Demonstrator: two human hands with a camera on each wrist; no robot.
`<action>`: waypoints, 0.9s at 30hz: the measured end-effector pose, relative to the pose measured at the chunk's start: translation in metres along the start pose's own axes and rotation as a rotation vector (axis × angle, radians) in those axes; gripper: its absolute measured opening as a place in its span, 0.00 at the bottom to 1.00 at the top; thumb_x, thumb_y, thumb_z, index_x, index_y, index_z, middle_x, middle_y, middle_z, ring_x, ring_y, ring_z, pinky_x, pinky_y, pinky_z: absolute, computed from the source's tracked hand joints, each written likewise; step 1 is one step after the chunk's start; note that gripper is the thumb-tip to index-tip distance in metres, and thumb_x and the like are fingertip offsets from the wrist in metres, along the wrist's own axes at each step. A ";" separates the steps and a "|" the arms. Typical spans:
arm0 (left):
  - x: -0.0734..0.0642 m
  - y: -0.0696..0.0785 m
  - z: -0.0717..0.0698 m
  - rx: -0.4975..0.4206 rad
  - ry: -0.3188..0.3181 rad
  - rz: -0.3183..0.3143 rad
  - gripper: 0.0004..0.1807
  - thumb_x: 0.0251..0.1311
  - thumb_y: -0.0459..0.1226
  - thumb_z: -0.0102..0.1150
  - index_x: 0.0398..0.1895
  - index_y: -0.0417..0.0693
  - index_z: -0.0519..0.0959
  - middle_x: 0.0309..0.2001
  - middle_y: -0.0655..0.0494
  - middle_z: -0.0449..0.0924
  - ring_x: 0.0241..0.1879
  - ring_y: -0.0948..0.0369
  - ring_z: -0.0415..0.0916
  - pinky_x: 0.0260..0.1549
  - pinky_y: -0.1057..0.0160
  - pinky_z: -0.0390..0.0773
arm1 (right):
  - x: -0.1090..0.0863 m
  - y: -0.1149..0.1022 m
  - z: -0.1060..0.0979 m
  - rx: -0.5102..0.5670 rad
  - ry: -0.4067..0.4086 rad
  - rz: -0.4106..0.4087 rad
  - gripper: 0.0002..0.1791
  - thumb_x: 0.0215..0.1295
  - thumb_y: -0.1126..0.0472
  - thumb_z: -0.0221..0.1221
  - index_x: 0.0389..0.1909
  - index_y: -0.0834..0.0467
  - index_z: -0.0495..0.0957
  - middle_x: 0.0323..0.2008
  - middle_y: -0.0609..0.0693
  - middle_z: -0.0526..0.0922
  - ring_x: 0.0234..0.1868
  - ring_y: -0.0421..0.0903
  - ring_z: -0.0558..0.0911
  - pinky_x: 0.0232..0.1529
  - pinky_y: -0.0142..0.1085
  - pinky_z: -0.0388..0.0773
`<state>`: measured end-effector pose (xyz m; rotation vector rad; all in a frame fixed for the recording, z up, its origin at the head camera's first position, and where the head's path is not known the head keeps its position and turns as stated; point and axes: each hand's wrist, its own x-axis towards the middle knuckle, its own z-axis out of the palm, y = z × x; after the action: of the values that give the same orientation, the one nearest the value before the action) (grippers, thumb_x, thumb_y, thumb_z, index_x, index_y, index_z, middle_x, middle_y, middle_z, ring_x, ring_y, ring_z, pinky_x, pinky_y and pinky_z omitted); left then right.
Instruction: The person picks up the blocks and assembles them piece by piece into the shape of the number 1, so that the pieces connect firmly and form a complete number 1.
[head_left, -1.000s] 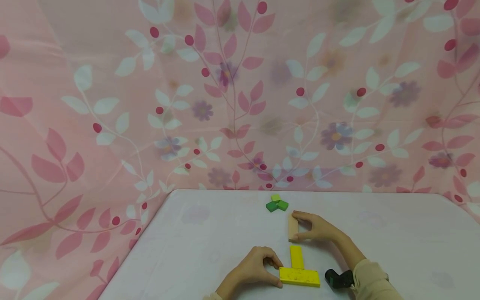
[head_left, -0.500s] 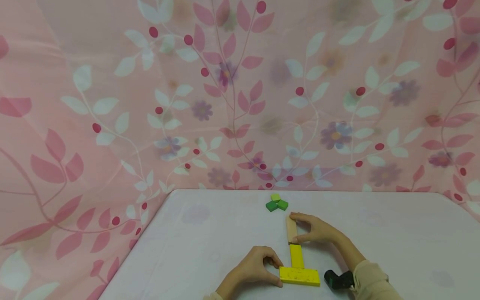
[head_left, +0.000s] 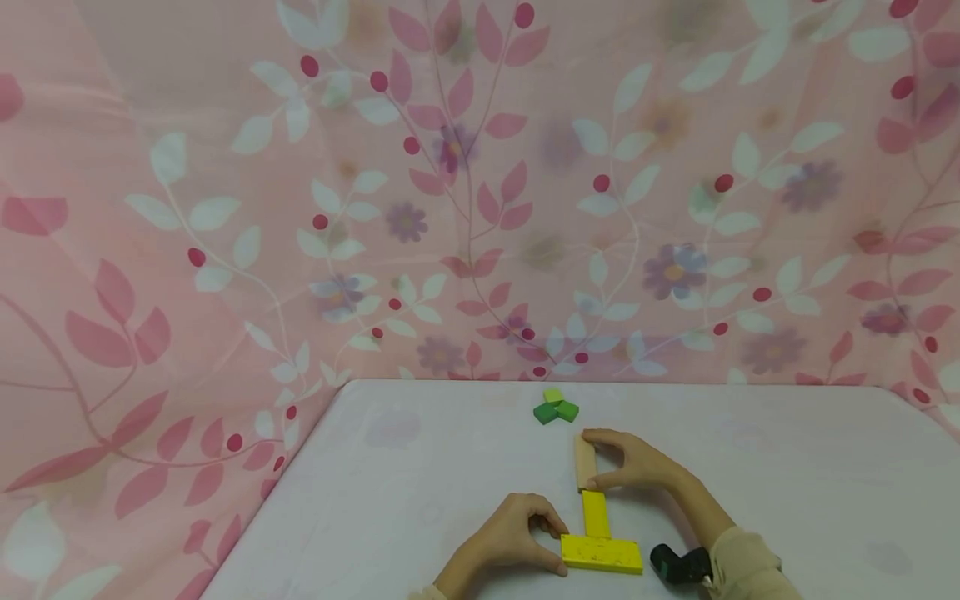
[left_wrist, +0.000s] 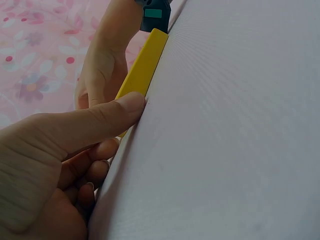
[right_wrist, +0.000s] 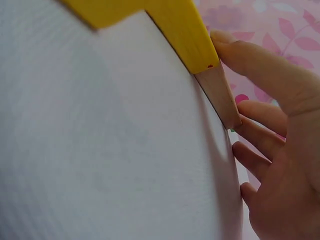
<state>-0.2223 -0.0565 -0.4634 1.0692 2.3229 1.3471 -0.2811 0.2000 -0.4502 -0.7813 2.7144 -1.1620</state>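
Observation:
A wide yellow block lies crosswise near the front of the white table. My left hand grips its left end, thumb on the near side in the left wrist view and fingers behind. A second yellow block runs away from its middle, forming a T. Beyond that, a plain wooden block lies lengthwise, its near end meeting the second yellow block's far end. My right hand holds the wooden block between thumb and fingers from the right. The right wrist view shows the wooden block flush in line with the yellow one.
Farther back sit three small blocks: a dark green one, a mid-green one and a lime one. A black device is at the right wrist. Pink floral cloth hangs behind the white table.
The right hand has brought the wooden block slightly toward the front, closing the gap to the second yellow block. The left hand and the yellow blocks stay in place.

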 end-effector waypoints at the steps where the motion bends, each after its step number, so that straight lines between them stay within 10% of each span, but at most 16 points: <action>1: 0.000 0.000 0.000 0.003 0.001 0.000 0.16 0.41 0.36 0.76 0.35 0.44 0.83 0.30 0.69 0.79 0.30 0.76 0.72 0.33 0.73 0.75 | 0.000 -0.001 0.000 -0.007 0.005 0.003 0.41 0.48 0.47 0.70 0.61 0.63 0.70 0.61 0.61 0.71 0.63 0.64 0.65 0.60 0.61 0.59; 27: -0.001 0.004 0.000 -0.036 0.006 -0.010 0.15 0.40 0.34 0.75 0.35 0.42 0.83 0.30 0.67 0.79 0.30 0.75 0.72 0.33 0.73 0.76 | 0.013 -0.019 0.007 -0.136 0.063 0.086 0.37 0.51 0.46 0.68 0.56 0.67 0.74 0.54 0.63 0.77 0.57 0.61 0.72 0.57 0.57 0.65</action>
<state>-0.2196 -0.0558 -0.4598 1.0427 2.2961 1.3844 -0.2823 0.1781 -0.4405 -0.6464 2.8728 -1.0100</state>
